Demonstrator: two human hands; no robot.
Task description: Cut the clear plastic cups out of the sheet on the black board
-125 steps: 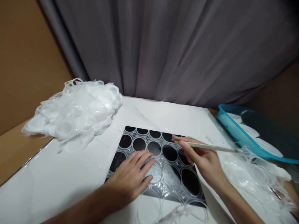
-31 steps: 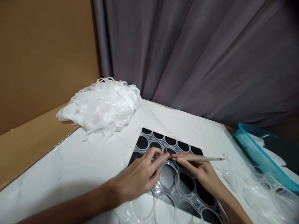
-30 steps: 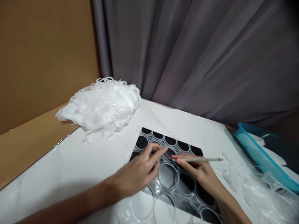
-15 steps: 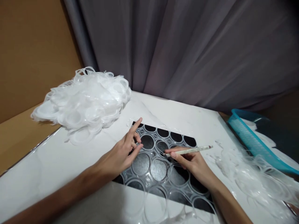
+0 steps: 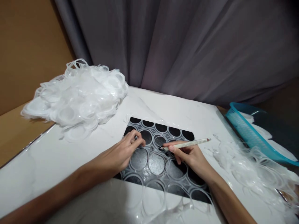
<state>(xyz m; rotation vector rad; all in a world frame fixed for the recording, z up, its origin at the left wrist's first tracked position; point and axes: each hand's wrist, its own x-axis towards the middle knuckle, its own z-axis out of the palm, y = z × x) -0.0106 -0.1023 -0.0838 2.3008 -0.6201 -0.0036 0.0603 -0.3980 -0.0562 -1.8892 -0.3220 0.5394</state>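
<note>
A clear plastic sheet (image 5: 146,175) patterned with rows of round ring outlines lies over a black rectangular sheet (image 5: 161,127) on the white table. My right hand (image 5: 190,155) grips a slim, whitish, pen-shaped tool (image 5: 189,143), its tip down at the edge of a circle near the middle. Just left of that, my left hand (image 5: 125,151) rests on the plastic with fingers curled and thumb against the forefinger. Whatever sits between those fingertips, if anything, is hidden.
A big heap of cut clear plastic rings (image 5: 81,96) stands at the back left. Loose plastic scraps (image 5: 252,168) lie at right, beside a blue basket (image 5: 249,133) holding white discs (image 5: 281,150). A grey curtain (image 5: 175,49) hangs behind the table (image 5: 93,149).
My left forefinger, stretched out before, has curled in and the fingers have closed together. The tool stays near the same circle. The whole view has shifted slightly.
</note>
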